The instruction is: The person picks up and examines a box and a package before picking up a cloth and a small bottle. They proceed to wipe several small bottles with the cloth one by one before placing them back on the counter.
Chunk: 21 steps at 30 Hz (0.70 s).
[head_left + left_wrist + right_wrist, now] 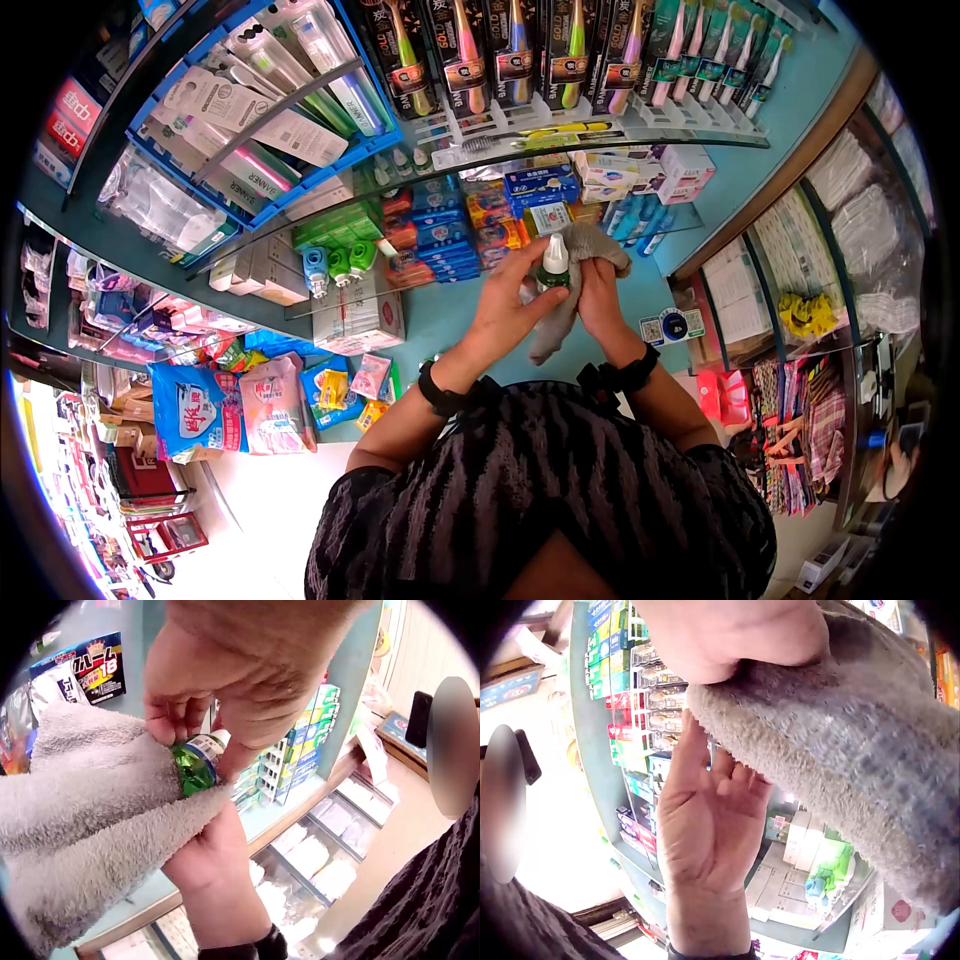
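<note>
My left hand (pixel 497 312) grips a small green bottle (pixel 197 774) with a pointed white cap (pixel 556 252), which stands upright in the head view. In the left wrist view its fingers pinch the bottle close under the cap. A grey fluffy cloth (pixel 560 328) lies against the bottle and drapes away from it. My right hand (pixel 598 305) holds this cloth beside the bottle; in the right wrist view its curled fingers (pixel 780 637) press into the cloth's edge. There the bottle is hidden behind cloth and hands.
Toothbrush packs (pixel 515 60) hang above a glass shelf edge, beside a blue basket (pixel 395 135) of packs. Small boxes (pixel 440 240) and blue bottles (pixel 650 225) stand beyond the hands. Bagged goods (pixel 275 405) lie to the left, and a QR-code card (pixel 672 327) to the right.
</note>
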Motion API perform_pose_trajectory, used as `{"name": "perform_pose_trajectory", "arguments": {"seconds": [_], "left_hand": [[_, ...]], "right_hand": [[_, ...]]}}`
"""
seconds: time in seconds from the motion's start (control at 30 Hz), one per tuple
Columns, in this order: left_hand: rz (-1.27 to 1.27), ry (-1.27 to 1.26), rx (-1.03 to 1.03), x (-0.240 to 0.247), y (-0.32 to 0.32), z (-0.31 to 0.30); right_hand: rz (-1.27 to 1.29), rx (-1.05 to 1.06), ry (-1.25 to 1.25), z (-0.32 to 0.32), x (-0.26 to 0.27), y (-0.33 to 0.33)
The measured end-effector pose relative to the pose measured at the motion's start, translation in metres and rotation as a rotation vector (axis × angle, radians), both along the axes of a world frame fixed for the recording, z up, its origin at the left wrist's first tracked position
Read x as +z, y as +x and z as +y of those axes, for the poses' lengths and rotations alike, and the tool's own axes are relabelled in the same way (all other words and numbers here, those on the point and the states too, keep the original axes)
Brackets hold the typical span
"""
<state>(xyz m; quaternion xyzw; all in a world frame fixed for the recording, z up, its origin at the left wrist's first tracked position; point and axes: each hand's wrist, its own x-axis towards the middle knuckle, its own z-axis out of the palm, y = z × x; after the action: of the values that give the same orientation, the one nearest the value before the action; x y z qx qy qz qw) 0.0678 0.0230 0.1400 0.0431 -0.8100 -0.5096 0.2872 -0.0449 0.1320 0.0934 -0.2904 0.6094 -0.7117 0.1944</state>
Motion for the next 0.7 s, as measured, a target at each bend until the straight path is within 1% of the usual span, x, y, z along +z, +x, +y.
{"name": "perform_pose_trajectory", "arguments": {"seconds": [0.03,0.13,0.23,0.33,0.37,0.43,0.5,0.57,0.63,0.67,0.7], "left_hand": [[0.003,-0.017,-0.002,0.0,0.0,-0.001],[0.023,-0.141,0.043,0.009,0.004,-0.006],[-0.036,-0.304,0.065,0.006,0.005,-0.008],[-0.116,-0.172,0.094,0.009,0.009,0.009],[-0.058,-0.189,0.116,0.001,0.006,0.009],[-0.092,-0.088,0.083,0.004,0.008,0.011],[-0.117,-0.024,0.054,0.008,0.01,0.013],[-0.13,0.001,0.026,0.011,0.011,0.013],[-0.116,0.148,-0.009,0.011,0.012,0.012],[-0.107,0.222,-0.028,0.011,0.012,0.01],[-0.083,0.373,-0.086,0.007,0.011,0.006]], "right_hand": [[-0.174,0.047,-0.116,-0.001,-0.002,-0.001],[-0.412,0.149,-0.182,0.003,-0.001,-0.006],[-0.237,0.27,-0.078,0.011,0.013,-0.004],[0.598,0.082,0.172,0.006,-0.001,0.001],[0.516,0.082,0.088,0.006,-0.002,0.0],[0.663,-0.027,0.052,0.003,0.005,0.0],[0.561,-0.047,0.017,0.002,0.012,0.001],[0.217,0.019,-0.016,0.003,0.019,0.001],[0.229,-0.057,0.015,0.004,0.015,-0.001],[0.124,-0.038,-0.014,0.005,0.014,-0.003],[0.019,-0.024,-0.045,0.005,0.017,-0.003]]}}
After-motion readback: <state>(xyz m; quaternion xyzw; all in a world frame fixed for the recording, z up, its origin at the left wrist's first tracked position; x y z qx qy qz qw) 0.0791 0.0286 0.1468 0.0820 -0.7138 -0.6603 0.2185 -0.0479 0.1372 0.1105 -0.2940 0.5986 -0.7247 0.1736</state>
